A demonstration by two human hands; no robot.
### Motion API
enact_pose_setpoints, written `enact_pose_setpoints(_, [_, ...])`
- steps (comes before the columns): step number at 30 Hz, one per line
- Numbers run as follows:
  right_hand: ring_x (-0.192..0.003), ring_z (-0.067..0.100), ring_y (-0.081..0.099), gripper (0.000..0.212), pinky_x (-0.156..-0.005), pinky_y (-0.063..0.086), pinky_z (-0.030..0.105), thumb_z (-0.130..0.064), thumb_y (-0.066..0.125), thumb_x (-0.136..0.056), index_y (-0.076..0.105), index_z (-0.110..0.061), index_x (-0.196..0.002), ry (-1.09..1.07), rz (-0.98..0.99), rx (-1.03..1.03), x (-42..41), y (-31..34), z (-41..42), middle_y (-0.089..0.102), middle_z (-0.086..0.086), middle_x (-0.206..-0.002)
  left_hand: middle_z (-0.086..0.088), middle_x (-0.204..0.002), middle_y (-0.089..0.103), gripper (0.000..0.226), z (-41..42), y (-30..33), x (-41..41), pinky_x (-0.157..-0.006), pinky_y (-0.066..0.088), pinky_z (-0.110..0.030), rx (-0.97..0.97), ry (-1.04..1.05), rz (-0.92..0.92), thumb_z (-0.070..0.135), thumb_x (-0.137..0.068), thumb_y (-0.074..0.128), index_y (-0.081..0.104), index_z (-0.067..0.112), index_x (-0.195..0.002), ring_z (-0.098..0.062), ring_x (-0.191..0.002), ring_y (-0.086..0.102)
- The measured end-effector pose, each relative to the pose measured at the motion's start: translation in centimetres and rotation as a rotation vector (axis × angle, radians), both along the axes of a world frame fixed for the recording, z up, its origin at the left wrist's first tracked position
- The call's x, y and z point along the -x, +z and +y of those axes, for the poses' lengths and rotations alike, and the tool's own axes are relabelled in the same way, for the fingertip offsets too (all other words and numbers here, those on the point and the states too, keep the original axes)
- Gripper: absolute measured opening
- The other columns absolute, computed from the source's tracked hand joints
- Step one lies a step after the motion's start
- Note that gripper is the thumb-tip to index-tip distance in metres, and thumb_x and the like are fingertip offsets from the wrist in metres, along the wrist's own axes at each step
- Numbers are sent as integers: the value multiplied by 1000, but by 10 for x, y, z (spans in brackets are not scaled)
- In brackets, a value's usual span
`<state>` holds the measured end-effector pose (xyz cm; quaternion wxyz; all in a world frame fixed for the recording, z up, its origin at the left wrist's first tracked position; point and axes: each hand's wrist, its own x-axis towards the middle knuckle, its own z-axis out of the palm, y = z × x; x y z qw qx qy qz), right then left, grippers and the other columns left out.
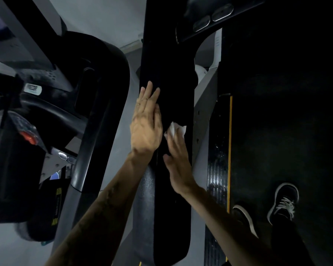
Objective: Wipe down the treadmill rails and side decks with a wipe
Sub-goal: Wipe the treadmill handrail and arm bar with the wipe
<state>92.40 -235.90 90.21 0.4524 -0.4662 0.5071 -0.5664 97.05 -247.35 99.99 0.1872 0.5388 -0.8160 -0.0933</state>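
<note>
A wide black treadmill rail (167, 64) runs from the top of the view down past my arms. My left hand (146, 121) lies flat on its left edge with straight fingers pointing up. My right hand (178, 162) presses a small white wipe (176, 129) onto the rail's top surface, fingers straight over it. Right of the rail, lower down, lies the ribbed black side deck (218, 169) with a yellow stripe along its belt edge; it looks wet and shiny.
The dark running belt (281, 131) fills the right side, with my two black shoes (283, 200) standing on it. A neighbouring machine (46, 121) with a red button stands at the left across a grey floor gap. The console with oval grips (213, 16) is at top right.
</note>
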Motion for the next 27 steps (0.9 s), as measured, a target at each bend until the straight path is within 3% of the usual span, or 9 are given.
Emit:
enact_pose_setpoints(5, [-160,23,-6,72,-128,-5,40,-56,15,-108,20,-9,-163,-25,73,68,7,6,-20,2,4,-173,-4,-165,35,44,0,0,0,-122,32,-47,-1,-1,-4,18,-110,33,49,8,-151,-19,-157,23])
enact_pose_setpoints(10, [-159,12,-8,65,-129,-3,41,-46,23,-112,25,-2,-160,-78,-11,17,18,-7,-55,2,6,-170,-5,-165,36,44,0,0,2,-123,32,-46,1,9,-3,18,-110,35,50,7,-150,-20,-156,23])
enact_pose_setpoints(14, [-159,18,-6,68,-128,2,58,-52,23,-110,16,-10,-163,-92,-38,-11,10,-23,-28,-2,3,-173,-5,-164,37,44,0,1,3,-123,32,-44,15,15,-8,18,-110,36,50,8,-150,-20,-156,24])
enact_pose_setpoints(19, [-160,28,-3,67,-125,9,63,-54,26,-109,2,-26,-165,-38,-70,-19,0,-7,-11,-5,0,-174,-5,-164,37,43,0,1,3,-123,31,-45,13,16,-1,15,-109,37,50,7,-149,-21,-156,25])
enact_pose_setpoints(24, [-160,29,1,67,-129,5,49,-48,22,-112,15,-3,-161,-90,8,38,18,-15,-54,5,17,-171,-7,-164,37,44,0,1,4,-122,33,-47,17,14,-30,18,-109,37,50,7,-150,-23,-156,25])
enact_pose_setpoints(27, [-160,19,-2,69,-129,5,52,-52,21,-111,18,-6,-161,-109,-16,-48,16,-31,-59,5,15,-171,-7,-165,35,45,1,1,5,-121,33,-50,22,17,-63,20,-109,38,48,7,-151,-23,-156,24])
